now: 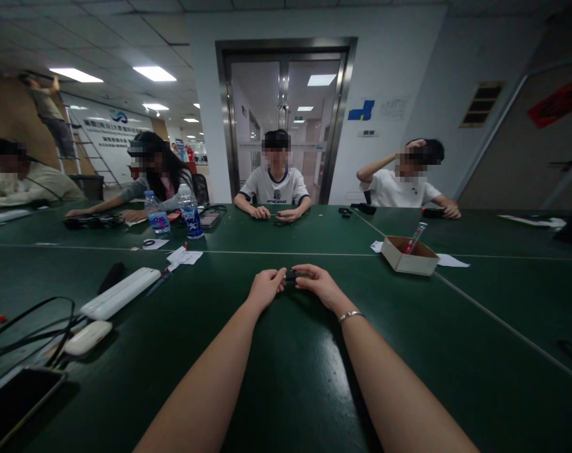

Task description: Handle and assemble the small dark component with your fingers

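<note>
Bracelet (351,316) and all, the right hand (319,284) holds one end of a small black object (291,276) in a narrow pinch; the left hand (267,286) grips the other end. They meet straight ahead, over the green table (290,371). Off right, a clear tube (416,238) leans in an open box (408,263).

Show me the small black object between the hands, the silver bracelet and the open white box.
Small black object (291,276): head view, on its visible middle.
Silver bracelet (351,314): head view, on its band.
Open white box (407,263): head view, on its outer front wall.
</note>
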The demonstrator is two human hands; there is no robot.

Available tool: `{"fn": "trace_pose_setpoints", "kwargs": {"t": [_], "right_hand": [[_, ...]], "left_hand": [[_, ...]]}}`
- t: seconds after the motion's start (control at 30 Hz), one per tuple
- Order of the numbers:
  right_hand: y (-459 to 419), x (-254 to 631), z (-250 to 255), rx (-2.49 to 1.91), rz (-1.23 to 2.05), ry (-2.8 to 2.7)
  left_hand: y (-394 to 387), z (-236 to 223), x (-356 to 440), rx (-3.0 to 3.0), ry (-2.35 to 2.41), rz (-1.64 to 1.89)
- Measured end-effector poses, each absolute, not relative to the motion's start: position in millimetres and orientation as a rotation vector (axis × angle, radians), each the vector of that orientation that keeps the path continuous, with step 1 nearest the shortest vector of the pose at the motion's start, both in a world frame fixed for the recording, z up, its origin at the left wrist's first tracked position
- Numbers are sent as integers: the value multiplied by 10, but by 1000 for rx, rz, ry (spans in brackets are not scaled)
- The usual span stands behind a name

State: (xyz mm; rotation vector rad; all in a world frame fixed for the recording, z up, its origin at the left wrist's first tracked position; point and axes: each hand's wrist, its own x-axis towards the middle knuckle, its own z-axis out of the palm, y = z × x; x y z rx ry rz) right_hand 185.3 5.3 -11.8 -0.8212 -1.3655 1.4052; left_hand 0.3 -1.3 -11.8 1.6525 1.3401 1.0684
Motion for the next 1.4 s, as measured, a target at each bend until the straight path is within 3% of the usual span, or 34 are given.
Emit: {"fn": "trace_pose_setpoints", "kwargs": {"t": [1.4], "right_hand": [[51, 1811, -87, -905, 1431, -1200]], "left_hand": [[29, -188, 8, 1669, 1138, 1256]]}}
